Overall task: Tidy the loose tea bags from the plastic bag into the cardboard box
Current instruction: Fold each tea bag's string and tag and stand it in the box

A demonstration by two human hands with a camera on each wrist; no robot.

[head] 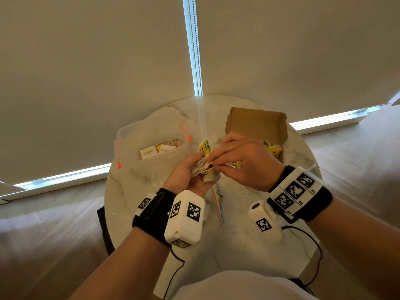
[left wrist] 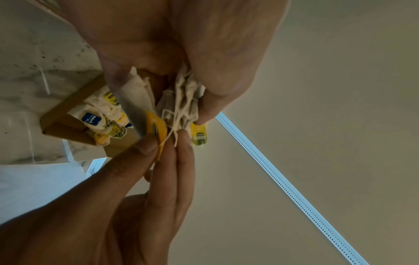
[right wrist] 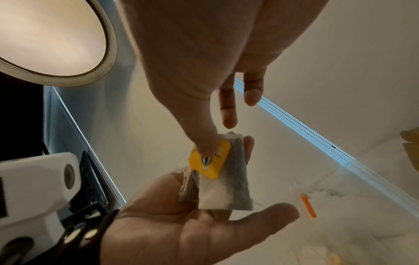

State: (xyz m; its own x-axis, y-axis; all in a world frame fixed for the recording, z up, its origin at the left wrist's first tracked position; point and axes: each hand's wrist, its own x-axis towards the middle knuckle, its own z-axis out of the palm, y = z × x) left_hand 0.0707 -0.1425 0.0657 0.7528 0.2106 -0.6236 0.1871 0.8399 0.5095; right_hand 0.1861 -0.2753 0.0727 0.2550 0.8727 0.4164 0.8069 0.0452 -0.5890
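The person stood over a small round marble table (head: 238, 234) with both hands held up above its middle. The left hand (head: 186, 172) lay palm up and its fingers curled round a bunch of tea bags (head: 203, 167) — a soft, crumpled clump with strings tangled together. From the left wrist camera the clump (left wrist: 181, 100) sat squeezed between the thumb and fingers, and a yellow tag (left wrist: 199, 133) poked out at the far end.

The right hand (head: 240, 161) reached across from the right. Its thumb and first finger pinched one tea bag (right wrist: 226, 182) at the edge of the bunch, pressing on its orange-yellow tag (right wrist: 209, 162). The other fingers of that hand were spread loosely and held nothing.

The cardboard box (head: 257, 124) sat open on the far right part of the table, just beyond the right hand, with its lid flap tipped back. Some tea bags with yellow tags already lay inside it (left wrist: 106, 114) — one had a blue label.

The clear plastic bag (head: 149, 135) lay on the far left part of the table, flat and open, with orange marks along its edge. A few packets (head: 158, 150) were in it.

A second clear bag with a coloured zip strip (head: 217, 204) lay on the table under the hands. Little dark crumbs dotted the marble near it.
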